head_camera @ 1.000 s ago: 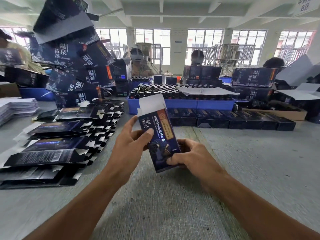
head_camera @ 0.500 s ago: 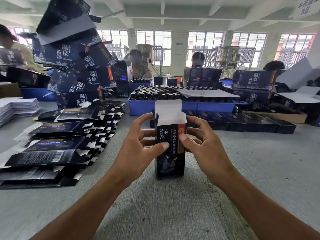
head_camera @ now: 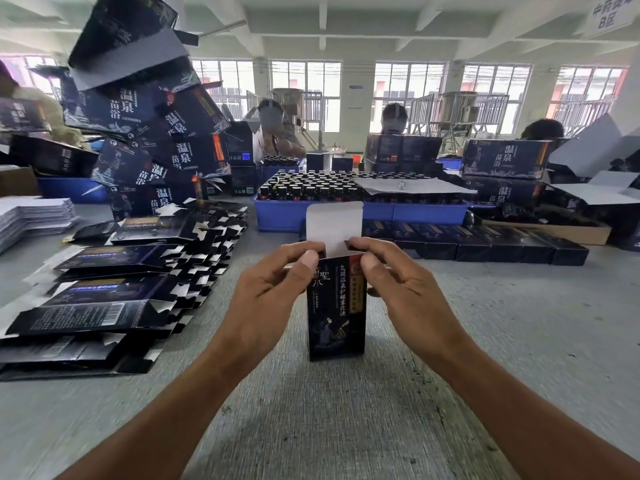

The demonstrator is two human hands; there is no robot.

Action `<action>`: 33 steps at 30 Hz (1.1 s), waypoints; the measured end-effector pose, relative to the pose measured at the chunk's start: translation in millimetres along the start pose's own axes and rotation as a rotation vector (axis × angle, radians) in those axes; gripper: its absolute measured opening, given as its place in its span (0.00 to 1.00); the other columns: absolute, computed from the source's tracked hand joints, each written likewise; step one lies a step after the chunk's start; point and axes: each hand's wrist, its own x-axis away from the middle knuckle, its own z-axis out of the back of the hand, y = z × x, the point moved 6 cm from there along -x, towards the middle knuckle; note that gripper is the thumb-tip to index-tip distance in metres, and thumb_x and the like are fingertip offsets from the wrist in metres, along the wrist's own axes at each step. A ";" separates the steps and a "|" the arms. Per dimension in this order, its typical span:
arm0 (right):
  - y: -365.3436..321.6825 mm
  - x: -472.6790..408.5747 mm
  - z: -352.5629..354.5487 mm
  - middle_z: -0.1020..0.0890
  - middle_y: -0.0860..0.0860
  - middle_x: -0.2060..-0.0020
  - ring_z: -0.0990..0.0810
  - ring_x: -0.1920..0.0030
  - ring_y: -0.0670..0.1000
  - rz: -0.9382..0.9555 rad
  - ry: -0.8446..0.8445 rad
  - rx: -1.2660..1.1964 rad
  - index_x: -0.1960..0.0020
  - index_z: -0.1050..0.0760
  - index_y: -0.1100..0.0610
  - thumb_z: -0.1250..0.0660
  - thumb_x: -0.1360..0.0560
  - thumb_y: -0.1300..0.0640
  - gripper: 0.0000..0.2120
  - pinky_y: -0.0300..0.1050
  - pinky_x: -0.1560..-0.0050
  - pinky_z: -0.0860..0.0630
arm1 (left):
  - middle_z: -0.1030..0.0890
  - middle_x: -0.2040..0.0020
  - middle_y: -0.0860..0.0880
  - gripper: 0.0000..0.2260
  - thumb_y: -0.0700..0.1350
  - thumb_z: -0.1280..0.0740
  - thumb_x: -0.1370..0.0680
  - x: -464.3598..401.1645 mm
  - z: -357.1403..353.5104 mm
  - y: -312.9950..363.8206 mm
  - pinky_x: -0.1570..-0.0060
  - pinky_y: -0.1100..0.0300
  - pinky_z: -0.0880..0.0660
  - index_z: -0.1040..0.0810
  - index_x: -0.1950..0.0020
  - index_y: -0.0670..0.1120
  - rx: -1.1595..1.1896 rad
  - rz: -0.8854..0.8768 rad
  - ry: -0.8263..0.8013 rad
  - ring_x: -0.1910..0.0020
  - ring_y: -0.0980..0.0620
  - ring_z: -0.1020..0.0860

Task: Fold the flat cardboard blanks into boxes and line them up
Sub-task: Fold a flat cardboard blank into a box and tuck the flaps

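Box [head_camera: 336, 306] stands upright on the table [head_camera: 485, 341], lid [head_camera: 334, 225] up; left hand [head_camera: 266, 289] and right hand [head_camera: 398, 282] pinch its top corners. Best tuck side flaps squarely first.

Blue tray [head_camera: 287, 216] of dark bottles [head_camera: 311, 187], white paper stack [head_camera: 34, 213] far left.

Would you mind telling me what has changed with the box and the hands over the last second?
The box went from tilted and held up to standing upright on the table. The left hand and right hand shifted up to pinch its top corners, beside the raised white flap. The stack of flat blanks and the row of finished boxes stayed put.
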 end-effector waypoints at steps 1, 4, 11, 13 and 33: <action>-1.6 -0.5 0.8 0.22 0.37 0.38 0.24 0.37 0.38 0.011 0.021 -0.016 0.36 0.21 0.44 0.40 0.17 0.50 0.13 0.36 0.40 0.25 | 0.15 0.49 0.52 0.13 0.50 0.35 0.22 0.2 -1.2 1.5 0.48 0.66 0.23 0.17 0.42 0.48 0.002 -0.003 -0.001 0.48 0.57 0.17; -6.4 -1.8 2.0 0.21 0.35 0.39 0.23 0.38 0.37 0.031 0.061 -0.123 0.41 0.19 0.53 0.38 0.17 0.59 0.11 0.31 0.43 0.25 | 0.14 0.53 0.55 0.12 0.49 0.35 0.23 1.5 -5.7 5.8 0.52 0.68 0.23 0.18 0.44 0.46 -0.003 -0.024 -0.010 0.53 0.60 0.18; -9.9 -0.6 5.5 0.18 0.40 0.44 0.18 0.46 0.39 0.048 0.117 -0.172 0.39 0.27 0.43 0.36 0.19 0.61 0.15 0.29 0.51 0.23 | 0.15 0.51 0.49 0.12 0.49 0.34 0.23 1.3 -3.6 4.2 0.51 0.65 0.22 0.18 0.44 0.47 -0.001 -0.016 0.006 0.51 0.54 0.17; -12.1 0.3 4.9 0.18 0.39 0.44 0.19 0.45 0.38 0.060 0.117 -0.183 0.36 0.25 0.43 0.36 0.19 0.56 0.13 0.29 0.50 0.24 | 0.15 0.51 0.50 0.11 0.49 0.34 0.23 1.2 -3.2 3.1 0.51 0.65 0.22 0.18 0.44 0.48 -0.009 -0.018 0.007 0.51 0.52 0.17; -9.3 2.7 6.3 0.15 0.40 0.48 0.16 0.46 0.42 0.077 0.165 -0.141 0.45 0.18 0.48 0.34 0.19 0.62 0.11 0.34 0.48 0.22 | 0.16 0.44 0.58 0.14 0.49 0.34 0.21 2.3 -1.2 4.8 0.49 0.69 0.24 0.19 0.37 0.53 -0.049 -0.063 0.021 0.44 0.59 0.19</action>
